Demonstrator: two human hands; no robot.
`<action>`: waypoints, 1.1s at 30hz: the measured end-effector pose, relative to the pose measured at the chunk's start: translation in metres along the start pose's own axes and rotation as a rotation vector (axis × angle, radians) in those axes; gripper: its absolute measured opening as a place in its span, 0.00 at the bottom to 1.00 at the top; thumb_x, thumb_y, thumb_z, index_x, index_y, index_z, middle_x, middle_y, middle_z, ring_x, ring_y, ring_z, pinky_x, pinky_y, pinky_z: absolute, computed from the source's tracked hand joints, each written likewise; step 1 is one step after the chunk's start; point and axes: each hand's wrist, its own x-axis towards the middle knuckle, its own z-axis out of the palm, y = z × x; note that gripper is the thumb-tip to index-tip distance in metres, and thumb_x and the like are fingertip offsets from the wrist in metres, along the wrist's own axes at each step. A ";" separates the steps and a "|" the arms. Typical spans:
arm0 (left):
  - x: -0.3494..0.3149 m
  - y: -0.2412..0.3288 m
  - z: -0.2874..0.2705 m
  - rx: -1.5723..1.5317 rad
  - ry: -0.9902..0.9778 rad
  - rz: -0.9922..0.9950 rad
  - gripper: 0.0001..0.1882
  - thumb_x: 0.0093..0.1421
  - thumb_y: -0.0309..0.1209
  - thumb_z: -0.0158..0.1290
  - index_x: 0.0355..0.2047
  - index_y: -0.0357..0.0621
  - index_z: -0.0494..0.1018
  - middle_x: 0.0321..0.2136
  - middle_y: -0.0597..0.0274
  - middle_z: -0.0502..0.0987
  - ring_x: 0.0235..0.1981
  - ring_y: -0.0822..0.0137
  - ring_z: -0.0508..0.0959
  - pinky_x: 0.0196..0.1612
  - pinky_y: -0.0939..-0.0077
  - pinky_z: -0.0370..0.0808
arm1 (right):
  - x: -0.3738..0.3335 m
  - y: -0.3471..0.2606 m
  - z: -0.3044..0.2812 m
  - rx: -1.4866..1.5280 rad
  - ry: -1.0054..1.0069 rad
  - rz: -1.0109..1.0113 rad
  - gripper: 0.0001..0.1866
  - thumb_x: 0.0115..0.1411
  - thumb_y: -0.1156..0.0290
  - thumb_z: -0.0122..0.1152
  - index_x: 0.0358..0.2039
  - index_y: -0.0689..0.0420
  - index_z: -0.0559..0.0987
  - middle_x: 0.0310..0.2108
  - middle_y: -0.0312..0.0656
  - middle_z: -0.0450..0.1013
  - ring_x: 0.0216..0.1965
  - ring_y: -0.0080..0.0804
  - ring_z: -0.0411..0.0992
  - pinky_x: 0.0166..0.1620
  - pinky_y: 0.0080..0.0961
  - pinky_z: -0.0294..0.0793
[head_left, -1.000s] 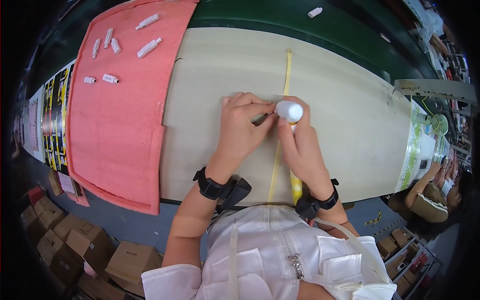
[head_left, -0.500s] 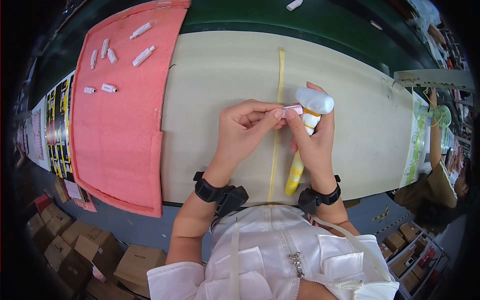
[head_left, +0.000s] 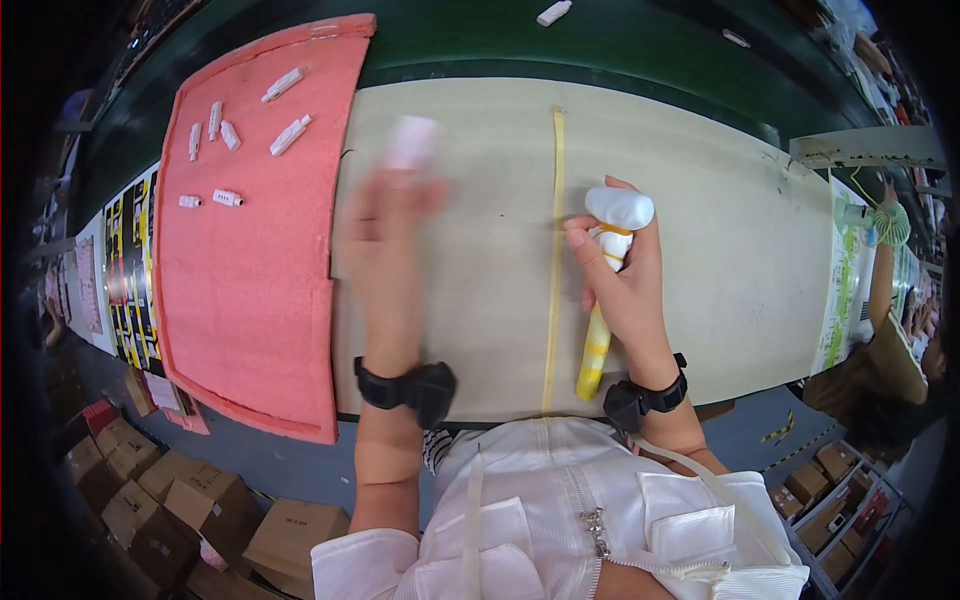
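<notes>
My left hand (head_left: 393, 215), smeared by motion, is over the left part of the grey-beige work mat. A small pale pink piece (head_left: 411, 142) sticks out from its fingertips, too blurred to tell its exact kind. My right hand (head_left: 628, 290) is closed round a mallet (head_left: 594, 352) with a yellow-wrapped handle and a whitish wrapped head. The head sits at the top of the hand, and the handle slants down toward my body. Several small white-pink tubular pieces with narrow tips, one of them a slim piece (head_left: 291, 135), lie on the pink foam pad (head_left: 245, 300) at the left.
A dark green belt (head_left: 460, 40) runs along the far side, carrying a small white piece (head_left: 554, 12) and another (head_left: 736, 38). Yellow tape (head_left: 555, 270) crosses the work mat. At the right are a small green fan (head_left: 888, 224) and another person's arm (head_left: 880, 285). Cartons (head_left: 290, 535) stand below left.
My left hand has moved away from the mallet to the left with the pale pink piece. The right hand keeps the mallet in nearly the same place. The pieces on the belt have shifted left.
</notes>
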 end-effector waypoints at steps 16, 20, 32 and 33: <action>0.185 -0.014 0.131 0.680 -0.354 0.725 0.24 0.63 0.41 0.63 0.54 0.39 0.76 0.45 0.51 0.81 0.33 0.62 0.81 0.40 0.72 0.78 | 0.002 0.005 0.003 -0.039 -0.085 0.045 0.28 0.68 0.73 0.60 0.65 0.55 0.61 0.38 0.35 0.75 0.21 0.14 0.66 0.20 0.14 0.67; 0.214 -0.029 0.169 1.103 -0.372 0.803 0.24 0.61 0.38 0.62 0.55 0.39 0.75 0.48 0.44 0.80 0.40 0.47 0.82 0.45 0.61 0.79 | 0.004 0.003 0.002 -0.018 -0.086 0.072 0.27 0.68 0.73 0.59 0.65 0.54 0.61 0.38 0.35 0.75 0.20 0.14 0.66 0.20 0.15 0.67; 0.043 -0.017 0.042 0.196 -0.568 0.117 0.11 0.60 0.24 0.64 0.42 0.44 0.78 0.36 0.64 0.82 0.37 0.73 0.81 0.39 0.77 0.77 | -0.001 -0.002 -0.001 0.022 -0.124 0.104 0.24 0.72 0.69 0.52 0.66 0.54 0.61 0.40 0.37 0.76 0.19 0.16 0.66 0.20 0.16 0.68; 0.023 -0.018 0.034 0.278 -0.529 0.117 0.10 0.58 0.24 0.66 0.40 0.45 0.79 0.36 0.63 0.82 0.38 0.70 0.82 0.41 0.74 0.77 | -0.004 -0.004 -0.001 0.003 -0.131 0.077 0.24 0.72 0.69 0.51 0.66 0.54 0.61 0.39 0.37 0.76 0.19 0.16 0.66 0.21 0.16 0.67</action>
